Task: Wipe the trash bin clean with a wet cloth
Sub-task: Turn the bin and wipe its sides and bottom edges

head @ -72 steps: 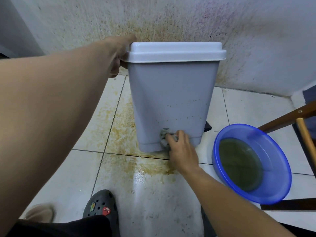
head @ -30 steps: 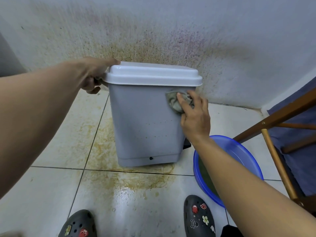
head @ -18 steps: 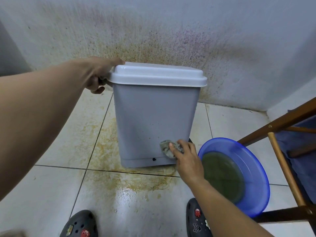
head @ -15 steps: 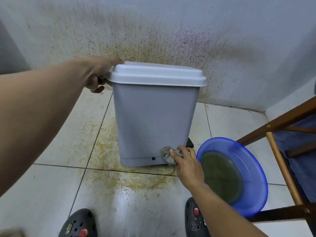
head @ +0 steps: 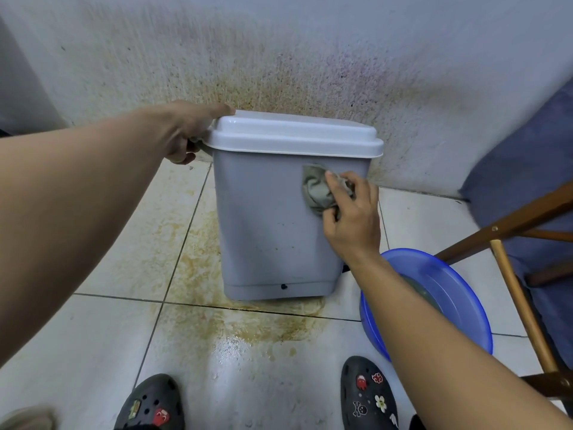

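I stand over the grey trash bin [head: 266, 231], which sits upright on the tiled floor [head: 102, 330] against the wall [head: 310, 57]. My left hand [head: 189, 131] grips the left edge of the bin's pale lid [head: 291, 135], thumb on top and fingers curled under the rim. My right hand [head: 350, 221] bunches a damp grey-green cloth [head: 314, 190] and presses it to the bin's front face, high on the right side, just under the lid. To the bin's right, near its base, a blue basin [head: 462, 302] holds murky water. Brown-yellow stains [head: 248, 321] spread over the tiles in front and to the left of the bin. My dark clogs [head: 367, 395] with charms stand in front of the bin. A wooden chair frame [head: 511, 293] stands beyond the basin.
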Tool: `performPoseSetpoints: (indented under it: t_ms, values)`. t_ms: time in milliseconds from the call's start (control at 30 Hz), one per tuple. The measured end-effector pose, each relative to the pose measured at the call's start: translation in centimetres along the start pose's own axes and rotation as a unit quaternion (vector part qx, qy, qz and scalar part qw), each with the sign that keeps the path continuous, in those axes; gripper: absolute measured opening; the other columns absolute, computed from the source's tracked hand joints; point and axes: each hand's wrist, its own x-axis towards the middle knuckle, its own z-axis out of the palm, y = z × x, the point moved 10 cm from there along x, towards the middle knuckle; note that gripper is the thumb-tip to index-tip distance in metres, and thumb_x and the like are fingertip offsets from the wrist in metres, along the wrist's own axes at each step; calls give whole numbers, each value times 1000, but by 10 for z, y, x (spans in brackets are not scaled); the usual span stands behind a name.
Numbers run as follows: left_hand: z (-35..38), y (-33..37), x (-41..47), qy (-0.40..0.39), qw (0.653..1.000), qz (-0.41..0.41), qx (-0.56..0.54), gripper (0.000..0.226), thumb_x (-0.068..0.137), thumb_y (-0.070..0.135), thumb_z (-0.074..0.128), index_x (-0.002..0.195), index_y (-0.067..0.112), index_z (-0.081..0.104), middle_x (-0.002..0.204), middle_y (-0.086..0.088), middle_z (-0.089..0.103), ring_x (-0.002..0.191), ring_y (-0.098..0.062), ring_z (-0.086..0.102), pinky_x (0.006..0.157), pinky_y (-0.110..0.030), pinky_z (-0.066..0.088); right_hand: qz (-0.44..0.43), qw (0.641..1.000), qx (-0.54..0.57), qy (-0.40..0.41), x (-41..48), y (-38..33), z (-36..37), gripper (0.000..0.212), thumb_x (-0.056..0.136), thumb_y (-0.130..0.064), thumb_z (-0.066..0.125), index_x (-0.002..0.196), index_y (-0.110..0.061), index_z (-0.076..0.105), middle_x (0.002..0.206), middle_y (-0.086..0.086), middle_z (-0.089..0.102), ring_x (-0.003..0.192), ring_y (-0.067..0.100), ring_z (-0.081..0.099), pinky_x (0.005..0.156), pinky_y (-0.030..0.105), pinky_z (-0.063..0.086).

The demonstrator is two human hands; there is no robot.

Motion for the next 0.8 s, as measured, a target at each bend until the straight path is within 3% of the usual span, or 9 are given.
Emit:
performPoseSetpoints:
  t_ms: [133, 267, 367, 433, 500, 600, 800]
  values:
    - [1, 0, 5, 3, 1000, -1, -5, 44, 75, 57, 77, 96, 23, 58, 75, 3, 41, 64, -17, 34, 63, -33, 35, -31, 999, -11, -24, -6, -18, 20, 56, 78, -9, 52, 133, -16, 64, 133, 14, 52, 111, 38, 48, 78, 43, 55]
    - [-1, 1, 9, 18, 1000, -3, -10, 44, 75, 58, 77, 95, 23, 59, 76, 2, 41, 65, -16, 34, 63, -33, 36, -57, 995, -26, -74, -50, -24, 53, 51, 80, -13, 49, 128, -18, 68, 131, 11, 55, 106, 38, 50, 71, 42, 56]
    - [-1, 1, 11, 17, 1000, -3, -12, 45, 74, 58, 77, 95, 23, 59, 77, 2, 43, 66, -16, 36, 64, -33, 36, -75, 986, -41, -140, -91, -26, 77, 49, 78, -9, 68, 126, -20, 68, 131, 6, 52, 105, 35, 51, 65, 43, 57]
    - [-1, 2, 11, 18, 1000, -3, -10, 45, 76, 58, 77, 95, 22, 58, 78, 2, 42, 66, -17, 36, 64, -33, 36, -82, 976, -50, -195, -116, -27, 90, 59, 69, -9, 83, 124, -21, 68, 130, 4, 51, 105, 33, 53, 62, 40, 58]
    - [0, 2, 10, 17, 1000, -6, -10, 46, 76, 58, 77, 95, 22, 57, 79, 2, 42, 67, -17, 36, 65, -33, 36, -72, 970, -44, -228, -134, -27, 93, 60, 68, -10, 85, 124, -21, 69, 129, 3, 51, 106, 32, 55, 64, 40, 59]
    - [1, 1, 8, 16, 1000, -6, -14, 45, 77, 58, 77, 95, 22, 57, 79, 2, 43, 67, -17, 35, 66, -33, 34, -23, 980, 9, -195, -134, -18, 79, 52, 76, -12, 74, 127, -20, 66, 127, 2, 49, 109, 28, 53, 65, 43, 59]
    - [2, 4, 2, 16, 1000, 2, -11, 42, 79, 57, 76, 78, 23, 52, 72, 3, 40, 63, -16, 34, 64, -31, 34, 80, 996, 35, -19, -49, 9, 22, 58, 78, -6, 60, 135, -17, 61, 126, 14, 47, 111, 37, 50, 73, 43, 56]
